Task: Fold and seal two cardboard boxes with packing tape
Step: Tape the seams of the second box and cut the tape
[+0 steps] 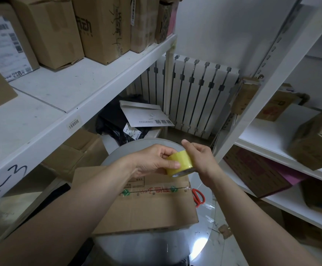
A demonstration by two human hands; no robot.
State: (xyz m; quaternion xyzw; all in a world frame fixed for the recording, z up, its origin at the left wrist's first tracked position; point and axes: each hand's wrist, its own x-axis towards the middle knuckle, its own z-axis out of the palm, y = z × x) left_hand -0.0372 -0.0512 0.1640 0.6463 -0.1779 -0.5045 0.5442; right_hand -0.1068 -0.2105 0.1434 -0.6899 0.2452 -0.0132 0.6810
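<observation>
Two white shelves, the left shelf (75,96) and the right shelf (271,135), flank the workplace, both loaded with cartons, so the round counter (204,227) between them is the only working surface.

One box (146,208) lies flat on that counter, its printed top turned up and its flaps down. A glossy strip seems to run along the seam, though I cannot tell whether it covers the whole length. The box sits squarely in front of the person, probably so the seam can be reached with either arm. Which carton is the second box is not clear.

Both hands are raised just above the far edge of the box. The left hand (152,160) grips the tape (181,163) from the left, fingers curled over the yellow roll and a fingertip pressed on its outer face. The right hand (200,158) closes round the roll's far side, with one finger lifted clear. So each grip is closed on the roll and nothing else. Holding it this way suggests a search for the loose end, one hand steadying while the other picks.

The roll hangs in the air, apart from the box, directly over its far edge.

Red scissors (198,197) lie on the counter just beside the box's right side, within the right hand's reach for cutting.
</observation>
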